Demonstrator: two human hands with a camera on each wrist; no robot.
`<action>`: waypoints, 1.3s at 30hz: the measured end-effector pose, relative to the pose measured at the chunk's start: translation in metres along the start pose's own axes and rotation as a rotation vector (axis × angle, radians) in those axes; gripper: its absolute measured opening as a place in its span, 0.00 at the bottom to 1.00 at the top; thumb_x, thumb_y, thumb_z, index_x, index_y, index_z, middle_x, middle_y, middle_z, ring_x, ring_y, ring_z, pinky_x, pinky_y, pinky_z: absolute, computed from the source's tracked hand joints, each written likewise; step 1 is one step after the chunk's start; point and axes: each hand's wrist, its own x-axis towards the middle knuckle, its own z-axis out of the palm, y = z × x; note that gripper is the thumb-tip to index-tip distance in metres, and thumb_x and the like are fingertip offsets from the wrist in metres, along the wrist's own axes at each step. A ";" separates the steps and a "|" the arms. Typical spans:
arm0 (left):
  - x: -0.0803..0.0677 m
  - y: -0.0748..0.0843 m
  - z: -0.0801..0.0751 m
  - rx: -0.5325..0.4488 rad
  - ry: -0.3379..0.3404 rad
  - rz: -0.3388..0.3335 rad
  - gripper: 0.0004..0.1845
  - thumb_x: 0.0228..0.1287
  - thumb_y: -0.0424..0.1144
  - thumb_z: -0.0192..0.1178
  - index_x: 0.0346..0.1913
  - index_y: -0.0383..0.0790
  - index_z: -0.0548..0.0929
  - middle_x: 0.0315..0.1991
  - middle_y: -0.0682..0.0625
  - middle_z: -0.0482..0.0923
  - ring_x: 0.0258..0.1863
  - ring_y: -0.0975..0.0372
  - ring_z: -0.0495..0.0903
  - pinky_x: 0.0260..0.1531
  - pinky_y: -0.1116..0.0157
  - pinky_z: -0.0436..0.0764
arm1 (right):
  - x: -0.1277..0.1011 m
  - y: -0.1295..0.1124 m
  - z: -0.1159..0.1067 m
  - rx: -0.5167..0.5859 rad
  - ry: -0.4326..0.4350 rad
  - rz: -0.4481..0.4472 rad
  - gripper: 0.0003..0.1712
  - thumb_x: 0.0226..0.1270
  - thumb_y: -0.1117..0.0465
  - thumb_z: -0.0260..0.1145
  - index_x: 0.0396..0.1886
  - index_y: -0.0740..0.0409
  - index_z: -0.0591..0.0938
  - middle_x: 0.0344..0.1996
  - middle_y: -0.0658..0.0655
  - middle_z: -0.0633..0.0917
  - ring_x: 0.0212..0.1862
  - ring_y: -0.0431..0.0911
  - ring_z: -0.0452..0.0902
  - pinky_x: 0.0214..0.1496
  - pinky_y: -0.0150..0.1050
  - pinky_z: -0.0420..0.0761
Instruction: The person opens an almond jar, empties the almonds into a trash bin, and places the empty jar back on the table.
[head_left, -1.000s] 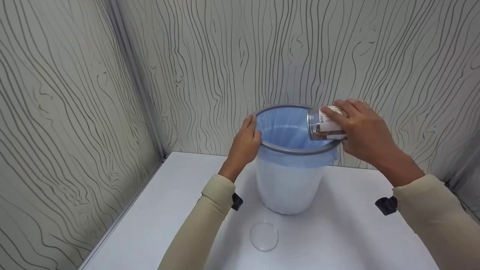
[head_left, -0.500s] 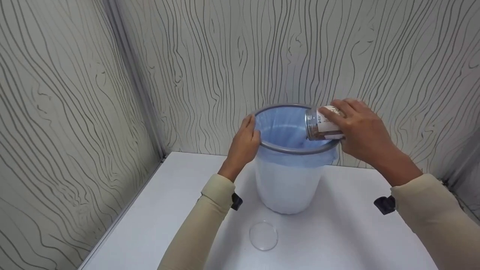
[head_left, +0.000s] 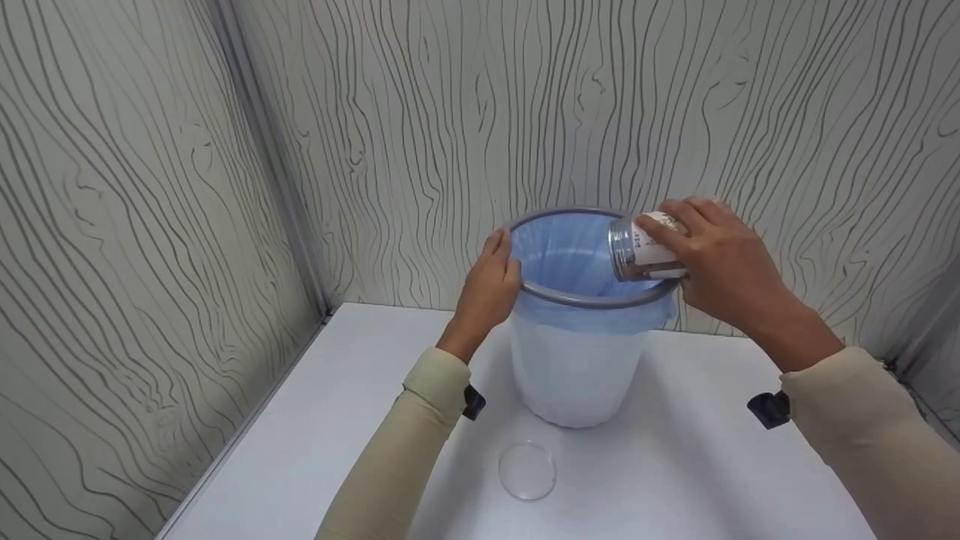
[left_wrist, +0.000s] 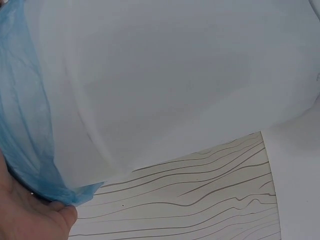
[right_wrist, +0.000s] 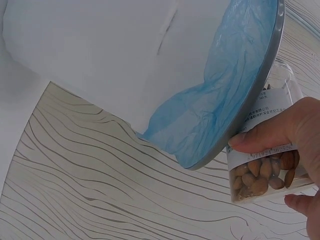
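Observation:
A white trash can stands on the table, lined with a blue bag under a grey rim ring. My left hand grips the rim at its left side, fingers curled over the edge. Over the right side of the rim, my right hand holds a clear jar tipped nearly sideways, its uncovered mouth facing into the can. In the right wrist view, almonds lie at the bottom end of the jar, below a white printed label. The inside bottom of the can is hidden.
A round clear lid lies flat on the white table in front of the can. Wood-grain patterned panels rise behind the table and along its left side.
The jar has shifted slightly left, a little farther over the can's opening. My left hand keeps its hold on the rim, and the lid stays put.

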 end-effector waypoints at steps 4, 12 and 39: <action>0.000 0.000 0.000 0.002 0.002 0.004 0.31 0.80 0.44 0.35 0.79 0.33 0.55 0.81 0.44 0.50 0.79 0.56 0.52 0.75 0.57 0.57 | 0.000 -0.001 0.000 0.001 -0.011 0.006 0.56 0.29 0.86 0.74 0.67 0.53 0.78 0.61 0.66 0.77 0.63 0.64 0.70 0.67 0.63 0.69; 0.001 -0.001 0.000 0.009 -0.001 -0.005 0.31 0.80 0.44 0.35 0.79 0.34 0.54 0.81 0.44 0.50 0.79 0.57 0.51 0.75 0.58 0.56 | 0.001 -0.003 -0.001 -0.008 -0.026 0.012 0.56 0.30 0.85 0.75 0.68 0.52 0.78 0.62 0.67 0.77 0.64 0.64 0.69 0.70 0.64 0.66; 0.000 0.001 0.000 0.015 0.014 -0.005 0.31 0.79 0.44 0.36 0.79 0.33 0.56 0.80 0.43 0.52 0.79 0.56 0.52 0.75 0.58 0.56 | 0.002 -0.005 0.000 -0.036 -0.018 -0.005 0.54 0.31 0.86 0.74 0.66 0.51 0.79 0.62 0.67 0.77 0.63 0.64 0.69 0.66 0.66 0.70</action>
